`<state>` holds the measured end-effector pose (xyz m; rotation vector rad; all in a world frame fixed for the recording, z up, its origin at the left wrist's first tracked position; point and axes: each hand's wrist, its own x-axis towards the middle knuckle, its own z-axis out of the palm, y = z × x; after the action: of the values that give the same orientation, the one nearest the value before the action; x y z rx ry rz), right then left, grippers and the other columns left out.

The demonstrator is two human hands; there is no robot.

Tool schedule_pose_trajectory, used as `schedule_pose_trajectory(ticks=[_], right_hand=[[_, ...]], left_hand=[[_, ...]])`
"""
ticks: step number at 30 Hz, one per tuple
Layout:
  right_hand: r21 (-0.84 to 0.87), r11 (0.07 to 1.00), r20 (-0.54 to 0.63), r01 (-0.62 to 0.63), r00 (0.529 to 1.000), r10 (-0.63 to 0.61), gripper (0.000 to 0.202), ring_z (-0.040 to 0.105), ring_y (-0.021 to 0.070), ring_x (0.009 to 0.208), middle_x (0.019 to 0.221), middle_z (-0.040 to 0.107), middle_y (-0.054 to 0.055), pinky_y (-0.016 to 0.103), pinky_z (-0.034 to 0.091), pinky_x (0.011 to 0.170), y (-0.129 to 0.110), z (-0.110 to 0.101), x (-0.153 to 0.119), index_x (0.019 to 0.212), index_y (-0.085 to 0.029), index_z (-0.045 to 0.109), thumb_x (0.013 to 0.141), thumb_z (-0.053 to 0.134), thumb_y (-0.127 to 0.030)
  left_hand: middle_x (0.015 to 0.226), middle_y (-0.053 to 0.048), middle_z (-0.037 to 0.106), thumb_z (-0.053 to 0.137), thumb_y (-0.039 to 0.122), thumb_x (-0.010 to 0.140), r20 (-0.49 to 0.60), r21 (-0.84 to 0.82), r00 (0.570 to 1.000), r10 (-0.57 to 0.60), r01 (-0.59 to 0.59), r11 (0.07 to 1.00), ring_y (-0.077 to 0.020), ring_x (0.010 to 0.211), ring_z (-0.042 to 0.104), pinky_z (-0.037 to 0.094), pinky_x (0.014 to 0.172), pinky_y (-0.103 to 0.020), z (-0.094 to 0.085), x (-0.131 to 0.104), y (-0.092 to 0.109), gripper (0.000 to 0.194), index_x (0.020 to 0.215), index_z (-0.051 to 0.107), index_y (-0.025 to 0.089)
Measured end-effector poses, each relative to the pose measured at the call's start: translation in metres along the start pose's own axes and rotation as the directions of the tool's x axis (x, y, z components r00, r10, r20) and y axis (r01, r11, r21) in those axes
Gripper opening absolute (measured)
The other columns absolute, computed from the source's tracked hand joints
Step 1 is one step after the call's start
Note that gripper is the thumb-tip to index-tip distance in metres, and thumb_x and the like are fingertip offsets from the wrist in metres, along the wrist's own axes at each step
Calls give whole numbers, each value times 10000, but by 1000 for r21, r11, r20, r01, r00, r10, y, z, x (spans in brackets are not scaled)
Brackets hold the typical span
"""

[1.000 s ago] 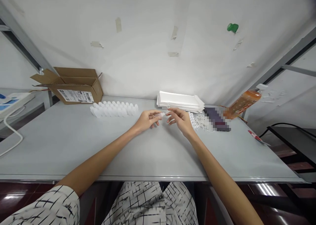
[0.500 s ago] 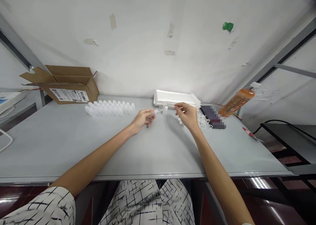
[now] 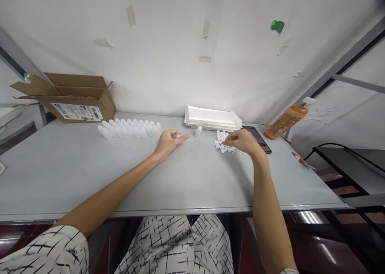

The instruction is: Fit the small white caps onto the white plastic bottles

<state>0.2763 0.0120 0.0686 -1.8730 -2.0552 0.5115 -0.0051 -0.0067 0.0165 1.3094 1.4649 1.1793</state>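
My left hand is closed around a small white plastic bottle, mostly hidden by the fingers, its thumb pointing right. Just right of it stands a small white bottle with a thin piece at its top. My right hand has its thumb and fingers pinched together over a cluster of small round white caps. Whether a cap is between those fingertips is hidden. On the left, several translucent white bottles stand upright in close rows.
A stack of white paper sheets or sleeves lies against the wall. Behind my right hand are a phone and an orange drink bottle, tilted in view. An opened cardboard box sits at the back left of the grey table.
My right hand has moved from near the standing bottle to the right, down to the white caps. My left hand has shifted slightly left, still holding its bottle. The view has shifted slightly.
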Motion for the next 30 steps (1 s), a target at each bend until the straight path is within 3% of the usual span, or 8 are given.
schedule_pose_trajectory(ticks=[10, 15, 21, 25, 30], right_hand=[[-57, 994, 8, 91, 996, -90, 153, 558, 150, 638, 641, 664, -6, 271, 319, 578, -1, 15, 6, 724, -258, 787, 738, 692, -377], [-126, 988, 15, 92, 996, -91, 130, 550, 149, 649, 654, 656, -10, 271, 317, 582, -6, 19, 7, 714, -252, 778, 736, 656, -290], [-101, 990, -66, 102, 992, -109, 157, 546, 140, 646, 670, 648, -12, 257, 324, 584, -12, 22, 6, 708, -249, 777, 716, 626, -292], [-118, 989, -73, 85, 993, -94, 160, 552, 141, 652, 677, 664, -14, 261, 327, 596, -12, 19, 4, 741, -249, 774, 746, 636, -330], [-148, 977, -19, 156, 987, -161, 148, 603, 156, 690, 772, 730, -7, 267, 337, 596, -13, 24, 6, 767, -256, 786, 775, 650, -316]], left_hand=[[592, 34, 524, 774, 417, 678, 150, 70, 984, 92, -104, 992, -75, 434, 436, 363, 413, -214, 0, 1, -6, 323, 697, 553, 183], [498, 53, 458, 652, 444, 800, 190, 153, 970, 153, -183, 971, -73, 388, 407, 336, 461, -233, 0, -3, -2, 333, 646, 522, 179], [512, 42, 454, 563, 429, 843, 228, 279, 925, 304, -362, 889, -96, 509, 404, 309, 533, -238, 3, -3, -5, 374, 585, 465, 177], [523, 40, 497, 547, 410, 837, 283, 284, 916, 283, -362, 888, -108, 531, 435, 328, 553, -244, 4, -2, -9, 330, 611, 479, 179], [503, 51, 435, 528, 404, 836, 313, 304, 911, 269, -364, 880, -100, 513, 409, 303, 542, -248, 4, -2, -9, 363, 581, 378, 193]])
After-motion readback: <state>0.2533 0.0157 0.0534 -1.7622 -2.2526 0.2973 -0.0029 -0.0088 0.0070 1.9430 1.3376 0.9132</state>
